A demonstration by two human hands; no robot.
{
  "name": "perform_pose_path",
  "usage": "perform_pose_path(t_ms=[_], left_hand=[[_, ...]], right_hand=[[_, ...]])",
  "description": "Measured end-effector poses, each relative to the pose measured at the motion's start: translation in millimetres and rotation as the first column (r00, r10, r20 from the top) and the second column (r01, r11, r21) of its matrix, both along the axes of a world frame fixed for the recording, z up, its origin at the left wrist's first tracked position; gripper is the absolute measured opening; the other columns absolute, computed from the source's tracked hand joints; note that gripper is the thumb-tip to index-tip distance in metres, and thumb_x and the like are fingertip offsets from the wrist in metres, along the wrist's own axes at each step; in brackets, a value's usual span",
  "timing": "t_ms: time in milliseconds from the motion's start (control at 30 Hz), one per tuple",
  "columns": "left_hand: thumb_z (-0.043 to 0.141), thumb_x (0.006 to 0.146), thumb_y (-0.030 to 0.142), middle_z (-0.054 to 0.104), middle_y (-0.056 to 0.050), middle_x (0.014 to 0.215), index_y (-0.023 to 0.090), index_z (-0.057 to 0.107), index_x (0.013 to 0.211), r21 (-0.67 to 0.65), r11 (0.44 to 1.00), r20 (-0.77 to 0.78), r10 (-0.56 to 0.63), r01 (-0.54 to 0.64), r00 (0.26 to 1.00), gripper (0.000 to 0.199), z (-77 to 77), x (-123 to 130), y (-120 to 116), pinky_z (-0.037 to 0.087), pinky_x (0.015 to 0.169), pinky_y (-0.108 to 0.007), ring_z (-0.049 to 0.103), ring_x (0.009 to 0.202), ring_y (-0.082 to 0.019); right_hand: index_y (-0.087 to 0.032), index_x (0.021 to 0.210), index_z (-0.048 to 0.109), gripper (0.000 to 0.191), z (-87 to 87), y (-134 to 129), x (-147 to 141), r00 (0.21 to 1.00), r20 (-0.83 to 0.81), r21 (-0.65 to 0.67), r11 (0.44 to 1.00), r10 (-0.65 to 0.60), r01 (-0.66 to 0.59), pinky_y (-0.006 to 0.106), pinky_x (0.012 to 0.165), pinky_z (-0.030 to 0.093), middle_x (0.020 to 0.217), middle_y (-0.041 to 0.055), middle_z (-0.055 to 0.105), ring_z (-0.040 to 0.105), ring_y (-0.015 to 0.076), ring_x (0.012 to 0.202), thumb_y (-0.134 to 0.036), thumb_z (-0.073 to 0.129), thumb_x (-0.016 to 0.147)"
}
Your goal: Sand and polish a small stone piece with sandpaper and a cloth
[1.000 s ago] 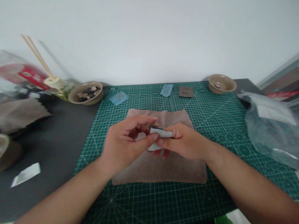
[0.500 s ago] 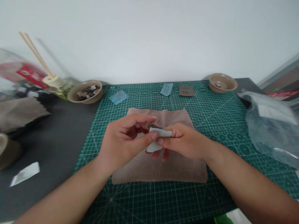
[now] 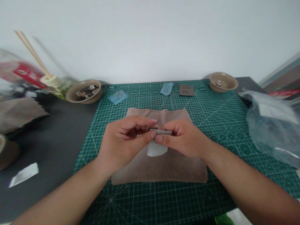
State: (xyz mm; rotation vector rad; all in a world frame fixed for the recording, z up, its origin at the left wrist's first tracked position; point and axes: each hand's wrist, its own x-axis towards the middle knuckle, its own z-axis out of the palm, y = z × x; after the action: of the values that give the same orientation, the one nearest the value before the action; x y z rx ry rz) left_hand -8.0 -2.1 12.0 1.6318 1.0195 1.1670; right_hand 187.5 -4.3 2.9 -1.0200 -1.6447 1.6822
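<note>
Okay, left hand [image 3: 124, 140] and right hand [image 3: 185, 137] are both closed, pinching a folded white paper piece [image 3: 157, 148] between thumbs and fingers, over a tan cloth [image 3: 164, 168] on a green cutting mat [image 3: 234, 134]. Fingers hide its top fold; material is hard to make out.

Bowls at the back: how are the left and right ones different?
The left bowl holds many small stones; the right bowl holds only a couple. The left bowl sits beside the green cutting mat; the right bowl sits at the mat's far corner. Both are round, shallow and tan.
</note>
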Motion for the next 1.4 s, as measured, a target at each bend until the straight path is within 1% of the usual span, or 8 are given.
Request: perform_pose_path(t_ms=[100, 467, 667, 833, 933, 1133, 1267, 1400], left_hand=[[0.08, 0.074, 0.012, 0.077, -0.002, 0.078, 0.022, 0.081, 0.092, -0.035, 0.999, 0.017, -0.027, 0.028, 0.999, 0.021, -3.3, -0.2, 3.3, 0.054, 0.054, -0.017, 0.069, 0.065, -0.012], [0.087, 0.068, 0.012, 0.074, -0.001, 0.076, 0.023, 0.081, 0.093, -0.234, 0.962, 0.232, -0.082, 0.138, 0.969, 0.028, -7.9, -2.9, 7.0, 0.057, 0.059, -0.018, 0.068, 0.067, -0.011], [0.085, 0.068, 0.005, 0.074, 0.001, 0.075, 0.023, 0.081, 0.098, -0.133, 0.975, 0.206, -0.149, 0.179, 0.967, 0.035, -5.4, -1.0, 5.9, 0.057, 0.058, -0.013, 0.067, 0.064, -0.008], [0.083, 0.068, 0.001, 0.073, 0.003, 0.073, 0.024, 0.081, 0.091, 0.006, 0.989, 0.135, -0.145, 0.146, 0.98, 0.032, -2.9, -3.0, 2.0, 0.054, 0.059, -0.011, 0.064, 0.065, -0.006], [0.083, 0.069, 0.001, 0.075, 0.002, 0.077, 0.024, 0.081, 0.093, 0.033, 0.987, 0.124, -0.159, 0.156, 0.979, 0.033, -3.3, -3.3, 2.7, 0.055, 0.062, -0.012, 0.066, 0.069, -0.007], [0.084, 0.072, 0.005, 0.078, -0.001, 0.083, 0.025, 0.081, 0.1, -0.02, 0.986, 0.184, -0.162, 0.168, 0.969, 0.034, -7.1, -0.3, 6.9, 0.059, 0.062, -0.013, 0.07, 0.07, -0.009], [0.08, 0.078, 0.006, 0.08, -0.003, 0.088, 0.023, 0.08, 0.107, -0.077, 0.965, 0.238, -0.225, 0.249, 0.945, 0.034, -4.4, -1.2, 4.3, 0.061, 0.07, -0.014, 0.073, 0.075, -0.01], [0.077, 0.081, 0.006, 0.08, -0.002, 0.089, 0.022, 0.08, 0.108, -0.118, 0.947, 0.266, -0.259, 0.298, 0.928, 0.032, -2.3, -2.3, 1.6, 0.061, 0.075, -0.013, 0.074, 0.078, -0.009]], right_hand=[[-0.017, 0.057, 0.048, 0.05, 0.6, -0.3, 0.6, 1.0, 0.009, 0.027, 1.0, -0.014, 0.013, 0.024, 0.047, 0.021, 0.053, -0.0063, 0.039, 0.033, 0.0065, 0.051, -0.051, 0.069, 0.088], [-0.017, 0.062, 0.057, 0.049, -0.2, 0.8, 2.3, 0.999, -0.005, 0.027, 0.999, -0.041, 0.041, 0.025, 0.051, 0.029, 0.057, -0.0025, 0.053, 0.044, 0.0093, 0.054, -0.057, 0.065, 0.09], [-0.018, 0.062, 0.056, 0.05, -1.7, 1.9, 2.6, 0.998, -0.011, 0.032, 0.997, -0.066, 0.066, 0.024, 0.049, 0.027, 0.056, -0.003, 0.051, 0.041, 0.0087, 0.052, -0.059, 0.065, 0.087], [-0.018, 0.061, 0.053, 0.045, 1.2, -0.3, 1.7, 0.999, 0.018, 0.062, 0.997, -0.051, 0.05, 0.025, 0.049, 0.028, 0.056, -0.0039, 0.046, 0.041, 0.0094, 0.053, -0.053, 0.069, 0.085], [-0.018, 0.064, 0.056, 0.039, 0.5, -1.0, 1.1, 0.998, 0.022, 0.073, 0.995, -0.064, 0.063, 0.026, 0.052, 0.031, 0.059, -0.0031, 0.049, 0.043, 0.0104, 0.056, -0.048, 0.069, 0.085], [-0.018, 0.065, 0.059, 0.034, 0.7, -0.1, 0.6, 0.982, 0.04, 0.085, 0.98, -0.186, 0.182, 0.025, 0.049, 0.03, 0.057, -0.003, 0.051, 0.043, 0.0099, 0.054, -0.044, 0.065, 0.087], [-0.017, 0.057, 0.058, 0.03, 7.6, 0.0, 1.3, 0.942, 0.041, 0.154, 0.933, -0.334, 0.324, 0.023, 0.046, 0.03, 0.052, -0.0036, 0.052, 0.045, 0.0086, 0.05, -0.034, 0.069, 0.08], [-0.017, 0.053, 0.056, 0.027, 11.2, -1.0, 1.8, 0.925, 0.0, 0.213, 0.903, -0.381, 0.372, 0.021, 0.045, 0.034, 0.052, -0.0042, 0.053, 0.048, 0.0077, 0.05, -0.024, 0.066, 0.076]])
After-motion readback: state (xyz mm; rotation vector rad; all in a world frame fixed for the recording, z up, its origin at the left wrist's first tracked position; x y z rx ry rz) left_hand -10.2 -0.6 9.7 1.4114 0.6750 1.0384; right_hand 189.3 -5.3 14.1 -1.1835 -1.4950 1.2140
